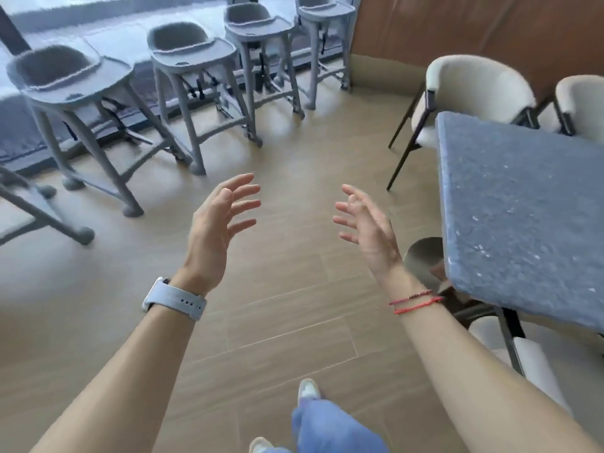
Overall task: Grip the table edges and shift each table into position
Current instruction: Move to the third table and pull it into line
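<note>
Our left hand (219, 220) and right hand (366, 223) hover over the floor (277, 315), fingers spread, holding nothing. The speckled blue table (523, 207) lies to the right, its left edge running near to far. Our right hand is nearer to it, not yet touching.

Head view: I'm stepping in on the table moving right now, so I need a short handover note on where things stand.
Left hand: open, fingers spread, holding nothing, over the bare floor.
Right hand: open, holding nothing, short of the table's near left edge.
Table: blue-grey top, at the right, with white chairs at its far side. A row of grey high chairs stands along the left.
Done: neither hand is on the table; whether it is already in place cannot be told.
Left: grip the table edges and shift it into position.
</note>
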The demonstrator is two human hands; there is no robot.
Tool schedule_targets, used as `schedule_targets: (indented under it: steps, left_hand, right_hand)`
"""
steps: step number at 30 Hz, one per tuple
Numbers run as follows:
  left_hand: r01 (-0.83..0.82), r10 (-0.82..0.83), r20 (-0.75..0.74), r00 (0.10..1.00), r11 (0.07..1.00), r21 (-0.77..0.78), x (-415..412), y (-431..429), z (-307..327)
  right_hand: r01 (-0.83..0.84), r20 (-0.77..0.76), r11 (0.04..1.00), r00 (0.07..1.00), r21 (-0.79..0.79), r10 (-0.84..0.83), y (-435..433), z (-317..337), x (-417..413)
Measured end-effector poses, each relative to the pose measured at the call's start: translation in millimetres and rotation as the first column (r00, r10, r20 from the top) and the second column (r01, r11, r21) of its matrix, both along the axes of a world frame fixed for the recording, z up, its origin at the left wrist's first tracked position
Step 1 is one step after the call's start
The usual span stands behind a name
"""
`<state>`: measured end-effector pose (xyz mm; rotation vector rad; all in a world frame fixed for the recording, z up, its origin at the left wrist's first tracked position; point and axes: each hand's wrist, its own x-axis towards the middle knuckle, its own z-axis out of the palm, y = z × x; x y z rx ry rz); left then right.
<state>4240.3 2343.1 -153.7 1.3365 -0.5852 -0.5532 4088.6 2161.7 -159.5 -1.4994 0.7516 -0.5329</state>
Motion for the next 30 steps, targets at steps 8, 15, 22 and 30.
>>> schedule_targets:
  steps: [8,15,22,30]
  left_hand:
    - [0.227,-0.228,0.022,0.973,0.973,0.037,80,-144,-3]
    - [0.396,-0.399,0.036,0.916,0.916,0.069,127,-277,9]
    - [0.595,-0.595,-0.013,0.803,0.801,0.064,147,-396,-6]
    - [0.846,-0.846,-0.016,0.533,0.533,0.034,179,-500,-22]
  right_hand:
    - [0.225,0.036,0.974,0.974,-0.023,-0.224,-109,-14,45]
    - [0.398,0.039,0.917,0.916,0.009,-0.398,-204,-13,73]
    - [0.614,0.013,0.788,0.788,0.037,-0.615,-272,-19,75]
    - [0.846,-0.027,0.533,0.533,0.004,-0.846,-299,-24,101]
